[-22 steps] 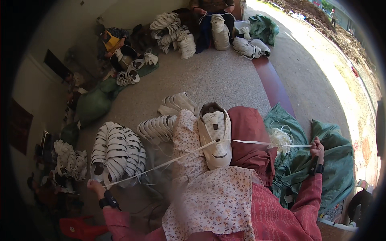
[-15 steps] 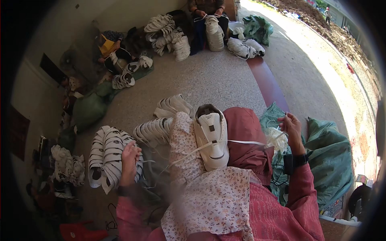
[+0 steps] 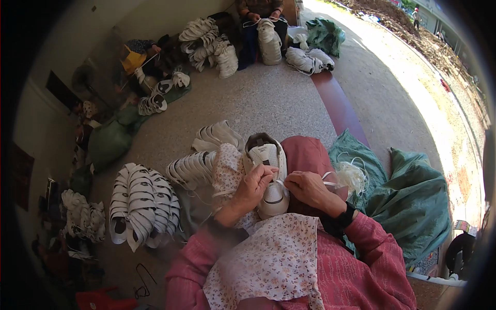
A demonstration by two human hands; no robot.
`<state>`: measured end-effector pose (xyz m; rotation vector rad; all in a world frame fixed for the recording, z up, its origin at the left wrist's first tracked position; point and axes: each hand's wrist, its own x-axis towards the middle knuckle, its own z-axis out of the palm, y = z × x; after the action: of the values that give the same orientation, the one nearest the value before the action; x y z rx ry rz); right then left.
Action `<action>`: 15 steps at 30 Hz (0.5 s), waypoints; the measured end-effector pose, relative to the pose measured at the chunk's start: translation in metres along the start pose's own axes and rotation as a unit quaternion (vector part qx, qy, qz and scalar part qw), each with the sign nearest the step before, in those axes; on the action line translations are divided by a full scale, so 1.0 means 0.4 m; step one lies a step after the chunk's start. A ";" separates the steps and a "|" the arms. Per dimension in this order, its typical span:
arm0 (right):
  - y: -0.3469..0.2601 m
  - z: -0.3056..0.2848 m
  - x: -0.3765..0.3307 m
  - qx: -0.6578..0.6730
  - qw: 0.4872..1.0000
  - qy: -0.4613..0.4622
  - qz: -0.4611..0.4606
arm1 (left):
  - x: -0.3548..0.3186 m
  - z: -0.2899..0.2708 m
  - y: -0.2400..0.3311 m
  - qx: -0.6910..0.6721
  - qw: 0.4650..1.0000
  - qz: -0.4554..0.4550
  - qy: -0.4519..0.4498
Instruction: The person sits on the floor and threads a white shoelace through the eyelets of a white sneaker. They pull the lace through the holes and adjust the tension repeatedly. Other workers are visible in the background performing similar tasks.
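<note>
A cream shoe (image 3: 264,153) with a dark lining lies lengthwise on my lap, its opening at the far end. Over its lacing area my left hand (image 3: 253,185) is closed in a pinch on the white shoelace (image 3: 280,183). Close by on the right, my right hand (image 3: 311,189) is also closed, thumb and forefinger pinching the lace. The fingertips partly hide the lace, and the two hands cover the shoe's middle. A loop of lace shows beside my right hand, over the dark red cloth (image 3: 310,152) on my knee.
Nested rows of striped shoe uppers (image 3: 143,204) stand at left, with more uppers (image 3: 192,169) beside my knee. White laces (image 3: 351,178) lie on a green sack (image 3: 356,147) at right, beside another sack (image 3: 413,201). Two people work at the back among shoe piles (image 3: 201,44).
Both hands have come inward from wide apart to meet over the shoe. The lace that was stretched out to both sides is now drawn in and slack.
</note>
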<state>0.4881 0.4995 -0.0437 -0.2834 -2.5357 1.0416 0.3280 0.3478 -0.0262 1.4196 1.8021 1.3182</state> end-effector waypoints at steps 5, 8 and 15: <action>0.006 0.010 0.011 0.022 1.000 -0.011 0.020 | 0.017 -0.018 -0.001 -0.111 0.989 -0.071 -0.060; 0.008 0.018 0.016 0.040 0.996 -0.023 0.076 | 0.030 -0.029 0.016 -0.147 0.980 -0.105 -0.087; -0.021 0.044 0.009 0.051 0.990 0.014 0.129 | 0.029 -0.029 -0.013 -0.170 0.975 -0.101 -0.100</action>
<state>0.4770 0.4836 -0.0482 -0.6062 -2.4573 1.2475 0.3123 0.3540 -0.0241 1.1090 1.4630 1.2563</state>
